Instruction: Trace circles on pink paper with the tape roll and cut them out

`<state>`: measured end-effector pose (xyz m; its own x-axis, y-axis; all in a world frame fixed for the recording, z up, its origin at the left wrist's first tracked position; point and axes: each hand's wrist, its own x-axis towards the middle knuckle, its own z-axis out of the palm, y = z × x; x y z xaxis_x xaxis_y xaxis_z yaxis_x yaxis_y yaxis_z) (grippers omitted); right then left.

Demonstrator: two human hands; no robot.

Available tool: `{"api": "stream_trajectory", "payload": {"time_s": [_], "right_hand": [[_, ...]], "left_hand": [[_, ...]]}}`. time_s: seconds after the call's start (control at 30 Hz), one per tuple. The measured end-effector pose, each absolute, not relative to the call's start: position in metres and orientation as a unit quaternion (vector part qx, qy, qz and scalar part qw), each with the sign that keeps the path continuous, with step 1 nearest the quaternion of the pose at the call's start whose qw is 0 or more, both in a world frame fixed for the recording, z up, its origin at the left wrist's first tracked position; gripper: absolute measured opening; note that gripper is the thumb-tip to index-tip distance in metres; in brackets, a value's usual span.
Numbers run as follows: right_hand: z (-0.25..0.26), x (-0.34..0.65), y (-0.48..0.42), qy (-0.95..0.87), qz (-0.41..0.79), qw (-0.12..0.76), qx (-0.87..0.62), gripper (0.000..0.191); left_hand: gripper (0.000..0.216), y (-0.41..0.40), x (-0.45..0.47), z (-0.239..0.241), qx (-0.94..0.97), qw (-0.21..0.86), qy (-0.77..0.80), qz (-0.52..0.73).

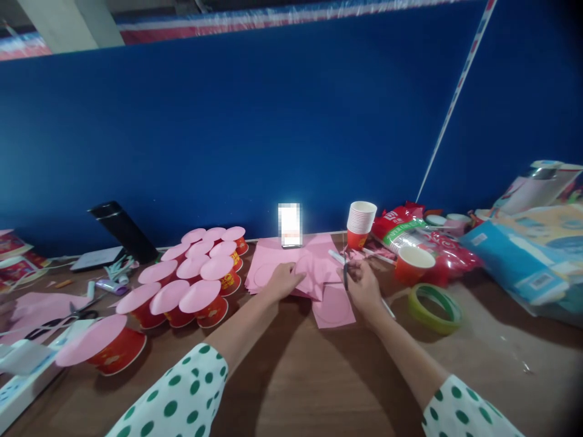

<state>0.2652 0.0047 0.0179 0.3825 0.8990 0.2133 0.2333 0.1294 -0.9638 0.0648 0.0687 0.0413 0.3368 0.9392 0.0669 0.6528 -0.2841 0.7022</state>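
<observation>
My left hand [286, 281] is closed on the edge of a pink paper sheet [314, 273], thumb on top. In my right hand [363, 283] is a pair of dark-handled scissors [346, 274], just right of that sheet; the blades are hard to make out. Under and in front of the scissors lies a smaller pink paper piece [334, 309] with a circle drawn on it. More pink sheets [264, 258] are stacked behind my left hand, one showing a drawn circle.
Several red paper cups [212, 311] topped with pink discs stand at left. A cup stack [362, 218], a single cup [413, 264], green tape [435, 308] and plastic packages [519, 255] are at right. A bright phone [290, 226] stands behind; a black flask [125, 230] leans left.
</observation>
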Motion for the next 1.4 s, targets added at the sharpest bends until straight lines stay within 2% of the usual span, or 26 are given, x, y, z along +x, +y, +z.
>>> {"api": "stream_trajectory", "payload": {"time_s": [0.23,0.3,0.4,0.47,0.57,0.6,0.7,0.87,1.13,1.2,1.33,1.4], "right_hand": [[0.021,0.263,0.003,-0.491,0.265,0.577,-0.597,0.039],[0.019,0.264,0.004,-0.493,0.258,0.576,-0.600,0.038],[0.016,0.264,0.006,-0.493,0.264,0.575,-0.597,0.037],[0.015,0.263,0.006,-0.493,0.268,0.576,-0.595,0.038],[0.013,0.262,0.006,-0.492,0.267,0.575,-0.597,0.041],[0.012,0.262,0.006,-0.493,0.266,0.574,-0.597,0.042],[0.010,0.262,0.005,-0.498,0.263,0.571,-0.598,0.042],[0.009,0.260,0.004,-0.505,0.266,0.559,-0.602,0.039],[0.010,0.260,0.004,-0.502,0.254,0.564,-0.605,0.031],[0.010,0.261,0.004,-0.502,0.250,0.566,-0.604,0.034],[0.008,0.260,0.004,-0.516,0.231,0.561,-0.604,0.044],[0.006,0.260,0.005,-0.530,0.205,0.563,-0.600,0.043]], "left_hand": [[0.024,0.097,0.031,0.049,0.755,0.247,0.575,0.194],[0.033,0.097,0.024,0.053,0.747,0.215,0.601,0.184],[0.062,0.088,0.027,0.059,0.750,0.062,0.633,0.182],[0.057,0.076,0.039,0.060,0.789,-0.026,0.592,0.162],[0.037,0.056,0.067,0.056,0.867,0.030,0.487,0.103],[0.037,0.049,0.076,0.053,0.883,0.040,0.460,0.086],[0.053,0.036,0.099,0.045,0.906,0.034,0.417,0.062],[0.072,0.040,0.110,0.042,0.892,0.078,0.445,0.015],[0.071,0.049,0.112,0.044,0.874,0.175,0.453,0.006],[0.064,0.047,0.111,0.042,0.869,0.196,0.453,0.035],[0.028,0.043,0.105,0.037,0.861,0.207,0.457,0.083],[0.019,0.040,0.098,0.035,0.856,0.211,0.461,0.104]]}}
